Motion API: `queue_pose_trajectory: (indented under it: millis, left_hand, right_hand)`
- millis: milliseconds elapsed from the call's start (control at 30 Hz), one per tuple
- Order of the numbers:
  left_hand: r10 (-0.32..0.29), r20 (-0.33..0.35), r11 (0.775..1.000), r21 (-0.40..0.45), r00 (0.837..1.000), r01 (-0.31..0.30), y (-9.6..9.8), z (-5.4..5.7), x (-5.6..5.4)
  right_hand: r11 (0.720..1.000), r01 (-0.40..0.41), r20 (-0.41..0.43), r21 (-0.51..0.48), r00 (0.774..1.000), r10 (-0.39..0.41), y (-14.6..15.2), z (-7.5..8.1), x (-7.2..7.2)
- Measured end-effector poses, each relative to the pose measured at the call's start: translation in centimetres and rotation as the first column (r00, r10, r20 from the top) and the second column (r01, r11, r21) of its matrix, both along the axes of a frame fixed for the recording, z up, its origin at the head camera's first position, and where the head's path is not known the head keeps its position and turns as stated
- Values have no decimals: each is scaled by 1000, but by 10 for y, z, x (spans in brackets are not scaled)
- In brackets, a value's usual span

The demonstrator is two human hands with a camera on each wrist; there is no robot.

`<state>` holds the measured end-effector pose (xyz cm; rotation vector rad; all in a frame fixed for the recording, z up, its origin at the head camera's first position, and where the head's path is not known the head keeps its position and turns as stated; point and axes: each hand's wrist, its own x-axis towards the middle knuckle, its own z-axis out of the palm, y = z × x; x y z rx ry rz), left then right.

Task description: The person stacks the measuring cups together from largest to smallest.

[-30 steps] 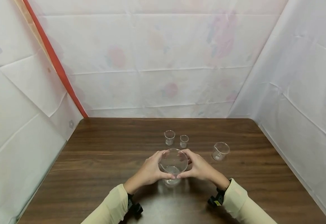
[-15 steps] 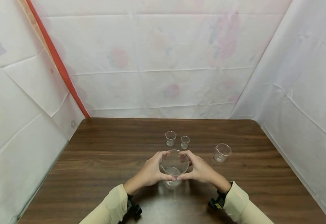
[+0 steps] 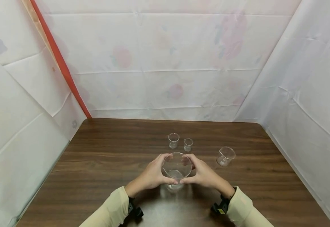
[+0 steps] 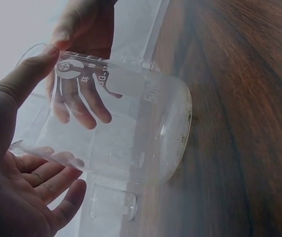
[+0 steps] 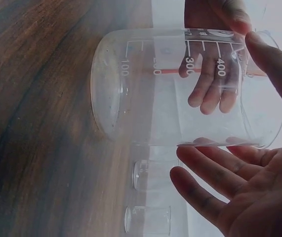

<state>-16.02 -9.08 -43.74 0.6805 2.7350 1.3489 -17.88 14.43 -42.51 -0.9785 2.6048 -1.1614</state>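
Observation:
A large clear glass beaker point(image 3: 177, 168) with white printed markings stands upright on the wooden table, near the middle in the head view. My left hand point(image 3: 155, 171) grips its left side near the rim, thumb toward me and fingers round the back. From the other side my right hand point(image 3: 200, 171) grips it the same way, and the two thumbs nearly meet at the front. In the right wrist view the beaker point(image 5: 145, 94) shows scale numbers and some dark specks by its base. Through the glass in the left wrist view, fingers point(image 4: 84, 106) of the right hand show.
Just beyond the large beaker stand a small beaker point(image 3: 173, 141) and an even smaller beaker point(image 3: 188, 145). A medium beaker point(image 3: 225, 156) is to the right of my right hand. White patterned sheeting point(image 3: 153, 63) walls the brown table point(image 3: 111, 142) at the back and both sides.
Both hands keep their grip on the large beaker, which stays in place. The whole head view has shifted slightly, moving the scene a little to the right.

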Motion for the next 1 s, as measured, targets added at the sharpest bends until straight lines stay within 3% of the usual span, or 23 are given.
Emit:
queue_pose_trajectory:
  millis: [467,800,1000]
  left_hand:
    - [-30,46,999,47,998,27,0,-5,1]
    - [-13,47,998,56,999,10,-1,-4,-1]
    - [-2,32,999,50,999,0,-2,0,0]
  right_hand:
    - [1000,-17,24,-11,1000,17,2,-3,1]
    - [998,-56,50,12,997,56,10,9,-6]
    - [997,-60,63,50,996,57,15,24,-9]
